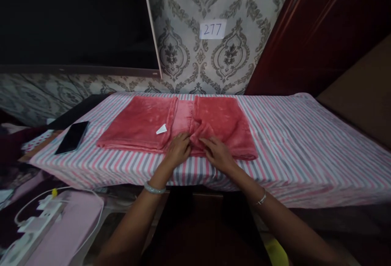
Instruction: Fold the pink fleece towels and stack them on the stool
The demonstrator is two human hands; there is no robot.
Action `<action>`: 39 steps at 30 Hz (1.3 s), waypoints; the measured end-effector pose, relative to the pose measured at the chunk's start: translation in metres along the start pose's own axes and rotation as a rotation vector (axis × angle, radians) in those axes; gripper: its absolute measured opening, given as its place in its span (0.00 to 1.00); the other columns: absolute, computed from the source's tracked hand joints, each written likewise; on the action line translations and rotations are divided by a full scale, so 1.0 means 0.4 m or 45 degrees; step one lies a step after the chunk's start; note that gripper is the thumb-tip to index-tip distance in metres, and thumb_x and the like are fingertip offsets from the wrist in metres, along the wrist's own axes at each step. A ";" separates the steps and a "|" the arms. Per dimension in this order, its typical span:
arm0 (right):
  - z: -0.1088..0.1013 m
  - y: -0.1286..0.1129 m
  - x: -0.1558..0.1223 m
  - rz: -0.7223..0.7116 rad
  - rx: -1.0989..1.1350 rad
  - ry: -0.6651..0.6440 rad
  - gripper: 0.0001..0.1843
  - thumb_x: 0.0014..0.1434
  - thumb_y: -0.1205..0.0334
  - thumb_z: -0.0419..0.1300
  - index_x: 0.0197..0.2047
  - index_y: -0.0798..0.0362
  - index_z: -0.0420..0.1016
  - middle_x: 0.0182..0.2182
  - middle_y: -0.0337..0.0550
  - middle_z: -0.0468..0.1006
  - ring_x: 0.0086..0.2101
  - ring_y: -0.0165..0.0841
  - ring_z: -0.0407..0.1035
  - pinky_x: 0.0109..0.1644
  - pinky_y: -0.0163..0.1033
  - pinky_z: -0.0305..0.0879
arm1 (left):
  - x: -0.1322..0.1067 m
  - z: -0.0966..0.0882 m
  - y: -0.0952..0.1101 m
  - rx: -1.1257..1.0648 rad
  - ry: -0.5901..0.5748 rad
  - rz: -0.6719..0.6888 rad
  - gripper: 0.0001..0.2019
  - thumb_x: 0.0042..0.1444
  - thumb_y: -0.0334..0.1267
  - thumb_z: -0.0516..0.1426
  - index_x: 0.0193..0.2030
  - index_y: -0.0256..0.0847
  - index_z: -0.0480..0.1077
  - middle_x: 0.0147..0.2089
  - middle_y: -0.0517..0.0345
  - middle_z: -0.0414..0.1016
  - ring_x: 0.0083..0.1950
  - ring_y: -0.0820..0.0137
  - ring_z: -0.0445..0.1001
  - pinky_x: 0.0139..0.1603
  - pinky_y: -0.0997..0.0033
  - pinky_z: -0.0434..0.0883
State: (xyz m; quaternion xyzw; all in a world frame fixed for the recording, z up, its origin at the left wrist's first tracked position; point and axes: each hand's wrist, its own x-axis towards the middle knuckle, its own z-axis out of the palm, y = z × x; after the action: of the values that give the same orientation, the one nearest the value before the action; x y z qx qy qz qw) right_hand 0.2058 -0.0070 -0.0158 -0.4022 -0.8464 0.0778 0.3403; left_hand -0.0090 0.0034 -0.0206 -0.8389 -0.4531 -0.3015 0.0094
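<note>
I stand at a worktop covered by a pink, grey and white striped cloth (287, 143). A soft coral-red fleece blanket (183, 125) lies on it directly ahead of me, its long axis running left to right, both side panels folded inward so a narrow strip of the lower layer shows between them. My left hand (178, 150) rests palm down at the near edge of the blanket's middle, fingers loosely curled on the fabric; I cannot tell whether it pinches anything. My right hand (217, 153) lies just beside it, fingers spread flat over the bunched near corner of the right panel, pressing rather than gripping. Both hands are about equally near, meeting at the centre gap. A small white tag (161, 129) sits on the left panel. A black phone (72, 137) lies well off to my left.
</note>
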 end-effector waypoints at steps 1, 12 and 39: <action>-0.002 0.000 0.000 0.002 -0.011 -0.010 0.26 0.64 0.66 0.55 0.64 0.50 0.70 0.43 0.50 0.76 0.45 0.43 0.71 0.50 0.50 0.72 | 0.000 0.000 0.001 -0.027 0.010 -0.002 0.11 0.57 0.27 0.54 0.44 0.39 0.74 0.51 0.45 0.76 0.52 0.57 0.72 0.53 0.54 0.71; -0.015 -0.019 0.028 -0.094 -0.084 0.040 0.19 0.64 0.72 0.53 0.53 0.53 0.78 0.39 0.50 0.74 0.42 0.42 0.69 0.48 0.46 0.68 | -0.001 -0.014 -0.001 -0.320 0.006 -0.174 0.18 0.50 0.27 0.52 0.47 0.37 0.75 0.46 0.47 0.78 0.49 0.58 0.74 0.54 0.56 0.72; -0.053 0.132 0.256 0.100 -0.122 -0.173 0.16 0.66 0.66 0.56 0.54 0.51 0.79 0.50 0.50 0.82 0.49 0.41 0.76 0.54 0.46 0.71 | -0.012 -0.009 0.009 -0.303 0.114 -0.191 0.21 0.58 0.29 0.53 0.58 0.43 0.70 0.52 0.50 0.77 0.53 0.61 0.74 0.55 0.57 0.71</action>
State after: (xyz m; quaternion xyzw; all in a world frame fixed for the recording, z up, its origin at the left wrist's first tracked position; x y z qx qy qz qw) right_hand 0.2070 0.1002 0.0313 -0.4447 -0.8539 0.0775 0.2590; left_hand -0.0101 -0.0035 -0.0191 -0.7836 -0.4746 -0.3901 -0.0925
